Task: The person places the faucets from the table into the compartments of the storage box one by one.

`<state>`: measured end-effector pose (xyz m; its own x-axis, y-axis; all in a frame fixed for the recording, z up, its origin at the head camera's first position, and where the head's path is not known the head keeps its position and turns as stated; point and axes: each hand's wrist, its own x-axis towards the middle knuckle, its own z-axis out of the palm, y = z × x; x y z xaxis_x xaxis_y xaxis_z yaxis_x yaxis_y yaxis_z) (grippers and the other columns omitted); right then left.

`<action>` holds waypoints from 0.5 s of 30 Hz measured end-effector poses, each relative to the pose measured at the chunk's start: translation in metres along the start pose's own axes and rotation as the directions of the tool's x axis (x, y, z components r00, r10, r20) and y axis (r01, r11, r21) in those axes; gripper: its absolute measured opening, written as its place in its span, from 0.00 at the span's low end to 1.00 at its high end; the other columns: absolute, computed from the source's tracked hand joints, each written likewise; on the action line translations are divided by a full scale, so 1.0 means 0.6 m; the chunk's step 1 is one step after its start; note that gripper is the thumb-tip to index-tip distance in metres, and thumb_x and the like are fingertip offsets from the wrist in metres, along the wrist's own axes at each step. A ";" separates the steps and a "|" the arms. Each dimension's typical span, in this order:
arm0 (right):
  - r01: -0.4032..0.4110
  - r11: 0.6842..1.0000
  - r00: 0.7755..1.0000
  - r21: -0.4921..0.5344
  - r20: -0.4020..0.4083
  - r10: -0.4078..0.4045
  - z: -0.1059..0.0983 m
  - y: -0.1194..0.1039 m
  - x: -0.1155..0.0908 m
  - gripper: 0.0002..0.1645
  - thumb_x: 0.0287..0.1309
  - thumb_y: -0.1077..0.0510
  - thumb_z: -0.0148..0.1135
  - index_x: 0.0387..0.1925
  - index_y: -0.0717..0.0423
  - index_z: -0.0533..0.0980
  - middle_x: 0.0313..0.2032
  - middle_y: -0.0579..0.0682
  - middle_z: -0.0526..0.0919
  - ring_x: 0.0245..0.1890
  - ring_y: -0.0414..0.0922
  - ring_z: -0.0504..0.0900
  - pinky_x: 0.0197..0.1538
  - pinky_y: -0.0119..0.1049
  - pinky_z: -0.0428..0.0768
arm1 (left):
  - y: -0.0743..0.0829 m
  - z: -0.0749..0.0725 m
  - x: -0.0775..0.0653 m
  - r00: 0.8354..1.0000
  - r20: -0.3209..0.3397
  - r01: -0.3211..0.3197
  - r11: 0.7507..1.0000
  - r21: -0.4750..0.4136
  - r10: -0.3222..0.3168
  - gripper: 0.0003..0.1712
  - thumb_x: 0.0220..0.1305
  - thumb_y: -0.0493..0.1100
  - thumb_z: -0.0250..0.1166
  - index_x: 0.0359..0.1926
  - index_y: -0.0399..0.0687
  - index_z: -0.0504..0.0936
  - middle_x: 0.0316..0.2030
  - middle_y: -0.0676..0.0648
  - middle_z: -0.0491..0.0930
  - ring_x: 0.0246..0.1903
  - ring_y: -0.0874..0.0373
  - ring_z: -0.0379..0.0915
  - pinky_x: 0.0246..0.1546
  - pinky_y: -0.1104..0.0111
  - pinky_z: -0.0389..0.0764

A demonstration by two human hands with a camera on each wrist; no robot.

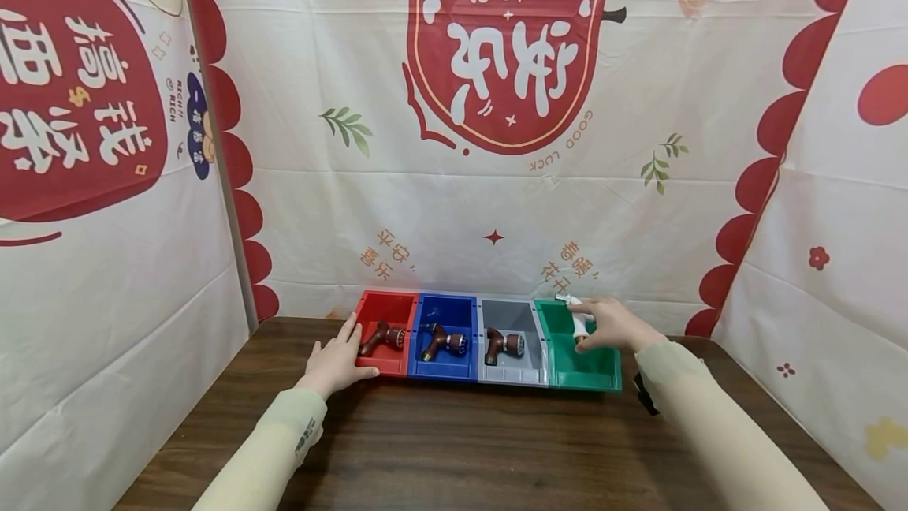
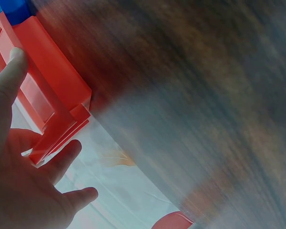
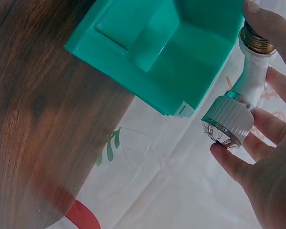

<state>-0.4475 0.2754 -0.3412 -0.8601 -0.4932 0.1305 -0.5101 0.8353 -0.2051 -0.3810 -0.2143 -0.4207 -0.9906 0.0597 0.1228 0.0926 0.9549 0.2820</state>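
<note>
A white angled radiator valve (image 3: 252, 78) with a ribbed knob and a brass threaded end is gripped by my right hand (image 1: 612, 323), above the green bin (image 1: 585, 373). In the right wrist view, the thumb lies at the brass end and the fingers along the knob side. My left hand (image 1: 336, 361) rests on the left side of the red bin (image 2: 52, 71), thumb on its front, other fingers spread. Brown radiator valves lie one each in the red bin, the blue bin and the grey bin: left valve (image 1: 383, 337), middle valve (image 1: 443, 343), right valve (image 1: 504, 345).
The blue bin (image 1: 447, 307) and grey bin (image 1: 509, 314) stand between the red and green ones, all in one row on a dark wooden table (image 1: 454, 448). Behind the row hangs a printed white cloth (image 1: 440, 211). A black object (image 1: 645, 397) shows beneath the right wrist.
</note>
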 end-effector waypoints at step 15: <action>-0.014 1.000 1.000 0.004 0.006 0.014 0.011 0.001 0.006 0.46 0.43 0.51 0.78 0.63 0.64 0.71 0.61 0.72 0.68 0.60 0.70 0.66 0.54 0.63 0.72 | 0.000 -0.001 -0.001 1.000 0.003 0.000 1.000 0.002 0.000 0.58 0.51 0.62 0.71 0.73 0.36 0.56 0.75 0.39 0.45 0.66 0.37 0.58 0.62 0.33 0.49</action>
<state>-0.4511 0.2724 -0.3475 -0.8670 -0.4832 0.1223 -0.4984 0.8409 -0.2109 -0.3802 -0.2144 -0.4203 -0.9909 0.0609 0.1200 0.0927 0.9554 0.2804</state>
